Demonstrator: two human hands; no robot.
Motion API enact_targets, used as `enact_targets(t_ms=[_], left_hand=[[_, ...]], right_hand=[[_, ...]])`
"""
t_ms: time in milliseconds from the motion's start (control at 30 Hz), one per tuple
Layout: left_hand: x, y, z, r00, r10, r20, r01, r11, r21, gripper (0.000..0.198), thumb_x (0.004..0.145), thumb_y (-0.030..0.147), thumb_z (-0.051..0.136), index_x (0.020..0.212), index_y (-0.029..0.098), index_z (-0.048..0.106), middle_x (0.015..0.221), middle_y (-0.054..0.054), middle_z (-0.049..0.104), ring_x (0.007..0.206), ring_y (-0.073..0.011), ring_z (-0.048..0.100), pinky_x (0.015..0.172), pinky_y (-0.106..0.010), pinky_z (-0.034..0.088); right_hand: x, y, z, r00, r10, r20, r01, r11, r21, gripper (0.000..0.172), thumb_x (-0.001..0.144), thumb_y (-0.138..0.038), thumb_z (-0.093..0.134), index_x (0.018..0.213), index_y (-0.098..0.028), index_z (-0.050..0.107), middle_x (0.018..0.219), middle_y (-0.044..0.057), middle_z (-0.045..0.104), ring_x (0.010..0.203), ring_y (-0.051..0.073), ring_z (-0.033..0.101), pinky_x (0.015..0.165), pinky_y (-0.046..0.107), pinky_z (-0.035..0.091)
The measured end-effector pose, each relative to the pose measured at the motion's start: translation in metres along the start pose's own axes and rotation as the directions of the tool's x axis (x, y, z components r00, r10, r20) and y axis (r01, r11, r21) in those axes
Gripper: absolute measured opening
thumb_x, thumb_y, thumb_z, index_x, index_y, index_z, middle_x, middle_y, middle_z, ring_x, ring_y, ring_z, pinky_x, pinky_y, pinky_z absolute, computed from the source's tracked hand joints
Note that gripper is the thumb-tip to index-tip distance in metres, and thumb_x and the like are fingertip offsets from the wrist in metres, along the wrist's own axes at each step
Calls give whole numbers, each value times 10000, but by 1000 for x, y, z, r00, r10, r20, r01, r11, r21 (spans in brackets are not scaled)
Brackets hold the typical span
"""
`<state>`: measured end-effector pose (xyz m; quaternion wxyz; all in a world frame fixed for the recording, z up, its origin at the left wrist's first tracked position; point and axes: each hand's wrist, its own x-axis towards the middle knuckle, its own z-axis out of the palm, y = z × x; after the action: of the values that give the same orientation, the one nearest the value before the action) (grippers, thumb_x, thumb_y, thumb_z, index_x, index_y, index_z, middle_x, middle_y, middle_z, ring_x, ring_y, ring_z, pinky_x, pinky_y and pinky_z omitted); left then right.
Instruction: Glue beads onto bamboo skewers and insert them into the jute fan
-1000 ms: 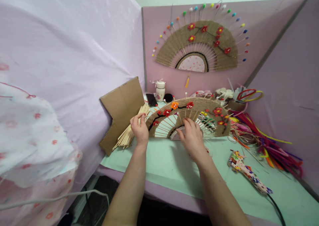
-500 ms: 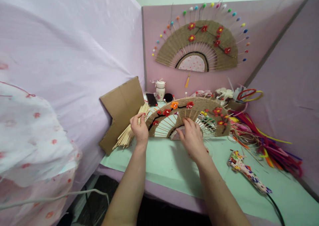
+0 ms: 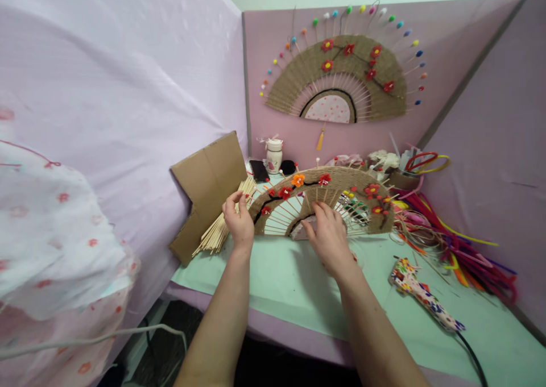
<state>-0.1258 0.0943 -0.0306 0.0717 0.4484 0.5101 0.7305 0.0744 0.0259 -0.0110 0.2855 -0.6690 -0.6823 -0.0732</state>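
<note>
Your pale green table (image 3: 273,273) carried the brown fan (image 3: 343,178), upright on its straight side, midway between the left and right edges. A cardboard sheet (image 3: 209,185) stood along the left edge; a patterned glue gun (image 3: 420,296) lay toward the near right corner. Thin sticks (image 3: 213,236) lay beside your left hand (image 3: 239,219), whose half-curled grip was at the fan's left end, its hold unclear. Your right hand (image 3: 329,233) touched the fan's middle, fingers loosely bent; whether they clasped it, I could not tell.

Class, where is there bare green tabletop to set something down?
Between the forearms, before the lower fan; narrower, between right forearm and glue gun. Crowded: beyond the glue gun, with pipe cleaners, and left, with sticks.
</note>
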Motion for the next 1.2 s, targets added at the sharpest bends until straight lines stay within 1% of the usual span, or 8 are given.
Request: enact_targets(t_ms=[167,300,533,733,900,1033,1200], left_hand=[[0,3,-1,1000,25,4,-25,999,25,173,918,323,543,939,209,671,949,-53,693,979,-187,599,923,-326,439],[0,6,-2,1000,19,3,-19,999,35,158,908,312,552,917,210,671,938,-51,694,973,-190,598,919,-328,440],[0,6,-2,1000,24,3,-24,999,36,156,900,308,565,917,201,678,917,-51,694,962,-189,595,909,-325,436],[0,7,-2,1000,31,-1,-31,998,51,159,900,309,568,882,199,681,902,-51,691,957,-193,597,902,-324,443],[1,7,-3,1000,29,6,-30,997,69,156,896,317,577,876,204,682,902,-48,695,954,-192,602,900,-322,451],[1,6,-3,999,35,8,-35,997,72,150,895,310,578,875,208,686,901,-47,694,964,-194,599,907,-322,451],[1,5,-3,999,40,8,-41,997,64,160,899,318,574,876,208,689,899,-49,694,963,-196,596,907,-327,448]], right_hand=[[0,-1,-2,1000,4,6,-4,1000,8,468,931,-330,505,1333,-97,556,1400,195,550,1211,357,496,940,488,442],[-1,-2,-2,1000,1,2,-1,1000,2,466,930,-332,508,1330,-98,557,1382,194,562,1199,355,502,937,478,440],[0,-1,-1,1000,0,2,0,1000,-1,460,928,-339,521,1334,-123,551,1392,181,556,1210,350,496,940,467,432],[-1,-1,0,1000,2,-2,-2,1000,2,475,927,-330,523,1336,-90,547,1395,186,555,1210,356,495,948,477,433],[-1,0,1,1000,-18,-18,18,1000,4,473,926,-340,518,1332,-101,551,1386,183,562,1196,353,504,947,470,433],[-1,0,1,1000,-12,-17,11,1000,-4,475,924,-337,520,1323,-82,557,1387,189,560,1196,362,501,944,475,436],[-1,0,0,1000,-14,-24,14,1000,-1,459,927,-336,513,1325,-111,556,1377,182,569,1194,349,508,936,466,437]])
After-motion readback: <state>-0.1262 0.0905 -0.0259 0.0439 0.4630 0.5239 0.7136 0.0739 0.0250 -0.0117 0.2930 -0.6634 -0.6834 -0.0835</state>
